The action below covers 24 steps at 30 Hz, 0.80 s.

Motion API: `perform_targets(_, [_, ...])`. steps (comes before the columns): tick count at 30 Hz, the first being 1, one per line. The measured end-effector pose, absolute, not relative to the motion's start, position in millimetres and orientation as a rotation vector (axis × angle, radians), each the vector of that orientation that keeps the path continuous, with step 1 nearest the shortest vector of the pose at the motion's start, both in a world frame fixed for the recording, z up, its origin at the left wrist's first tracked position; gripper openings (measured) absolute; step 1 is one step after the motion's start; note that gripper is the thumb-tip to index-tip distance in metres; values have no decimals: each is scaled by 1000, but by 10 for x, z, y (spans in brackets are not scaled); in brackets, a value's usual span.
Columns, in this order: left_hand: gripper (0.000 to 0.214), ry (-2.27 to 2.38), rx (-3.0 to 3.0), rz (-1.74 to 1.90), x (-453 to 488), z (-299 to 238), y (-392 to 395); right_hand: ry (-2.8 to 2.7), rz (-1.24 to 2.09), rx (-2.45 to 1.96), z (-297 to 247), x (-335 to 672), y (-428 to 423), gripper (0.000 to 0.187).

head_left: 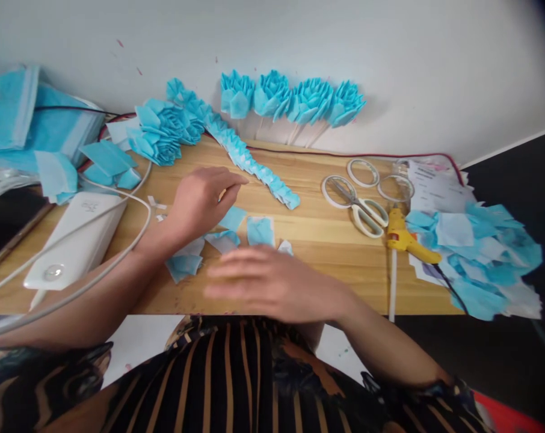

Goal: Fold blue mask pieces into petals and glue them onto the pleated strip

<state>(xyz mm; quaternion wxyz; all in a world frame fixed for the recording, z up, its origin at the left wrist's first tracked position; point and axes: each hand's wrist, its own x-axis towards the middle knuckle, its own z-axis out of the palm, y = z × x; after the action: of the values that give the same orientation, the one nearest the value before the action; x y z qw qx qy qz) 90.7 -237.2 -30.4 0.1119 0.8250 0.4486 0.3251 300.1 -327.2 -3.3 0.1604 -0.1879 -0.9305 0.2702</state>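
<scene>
My left hand (206, 197) is above the table, thumb and forefinger brought together in a pinch; what is between them, if anything, cannot be made out. Its fingertips are close beside a long chain of folded light-blue pieces (249, 161), apparently cut from face mask fabric. Nearer my body, my right hand (272, 285) is blurred by motion, its fingers stretched out and nothing visible in them. Between the hands lie loose cut blue fabric pieces, among them a square piece (260, 231) and a crumpled piece (184, 264) to the left.
Several blue fabric flowers (311, 101) on white sticks lean against the wall. Scissors (363, 207), tape rolls (363, 172) and a yellow glue gun (403, 234) lie right, beside a fabric pile (489, 258). A white power bank (76, 240) with a looping cable lies left, near face masks (58, 123).
</scene>
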Motion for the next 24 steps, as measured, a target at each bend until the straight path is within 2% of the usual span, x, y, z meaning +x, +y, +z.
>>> perform_targets(3, [28,1302,2433,954,922,-304,-2384,-2381,631,-1138,9,3185,-3057,31])
perform_targets(6, [28,1278,2435,960,943,-301,-2401,-2318,618,-1433,-12,3319,-2834,23])
perform_targets(14, [30,1243,2457,984,951,-314,-2428,-2550,504,-1745,-89,3143,-2727,23])
perform_targets(19, [30,1218,2424,1009,960,-302,-2404,-2575,470,-1727,-130,3102,-2721,19])
perform_targets(24, [28,1140,2074,947,956,48,-2705,-2303,664,-1626,-65,3296,-2687,11])
